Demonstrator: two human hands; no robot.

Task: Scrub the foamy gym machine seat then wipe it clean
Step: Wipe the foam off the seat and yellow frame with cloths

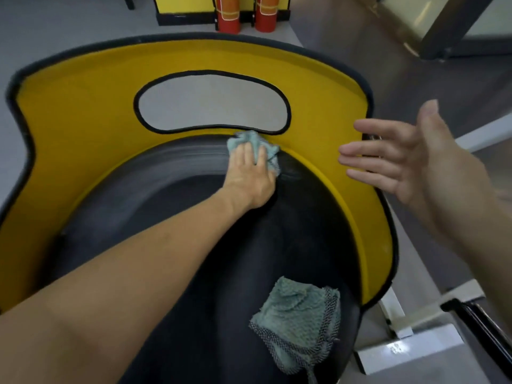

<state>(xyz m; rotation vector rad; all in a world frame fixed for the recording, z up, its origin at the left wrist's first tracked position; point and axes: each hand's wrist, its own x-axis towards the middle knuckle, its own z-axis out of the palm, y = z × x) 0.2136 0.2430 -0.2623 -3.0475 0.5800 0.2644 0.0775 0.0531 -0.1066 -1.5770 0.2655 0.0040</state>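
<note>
The black padded seat [194, 245] fills the lower middle, ringed by a yellow backrest shell [83, 112] with an oval cut-out. My left hand [249, 176] presses a crumpled teal cloth [249, 139] against the seat's far rim, where it meets the shell; its fingers lie over the cloth. Streaks show on the seat to the left of that hand. My right hand [401, 159] hovers with spread fingers over the shell's right side and holds nothing. A second teal cloth [299, 322] with a dark woven border lies loose on the seat's near right part.
Two red and orange cylinders [228, 15] stand on the grey floor behind the seat, beside a yellow panel [182, 6]. White machine frame parts [401, 345] and a black bar [484, 325] lie at the lower right. A dark framed glass panel [457, 29] is at the top right.
</note>
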